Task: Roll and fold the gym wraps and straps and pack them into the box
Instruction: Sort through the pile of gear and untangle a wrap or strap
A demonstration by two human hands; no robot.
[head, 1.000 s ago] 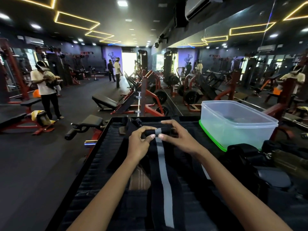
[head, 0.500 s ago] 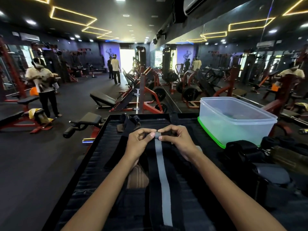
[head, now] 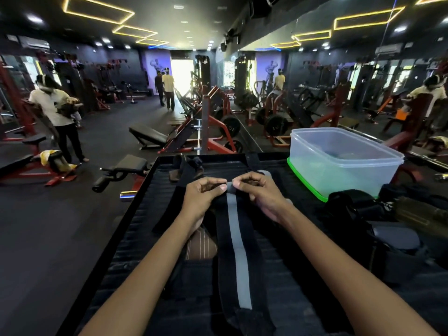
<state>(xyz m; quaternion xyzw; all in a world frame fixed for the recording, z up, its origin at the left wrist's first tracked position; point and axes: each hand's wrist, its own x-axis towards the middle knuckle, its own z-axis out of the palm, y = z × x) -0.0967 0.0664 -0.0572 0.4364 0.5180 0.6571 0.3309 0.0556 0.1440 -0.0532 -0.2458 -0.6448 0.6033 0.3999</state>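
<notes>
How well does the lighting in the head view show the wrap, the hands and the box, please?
Head view: the doorway is blown out; the black wrap blends into the dark table, only its grey stripe clear; both hands and the clear box read well; edges bend.

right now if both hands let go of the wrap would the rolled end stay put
Probably not. The wrap looks floppy, lying limp along the mat. Only a short roll is started, pinched by the left hand and right hand, so it would likely spring loose.
</notes>
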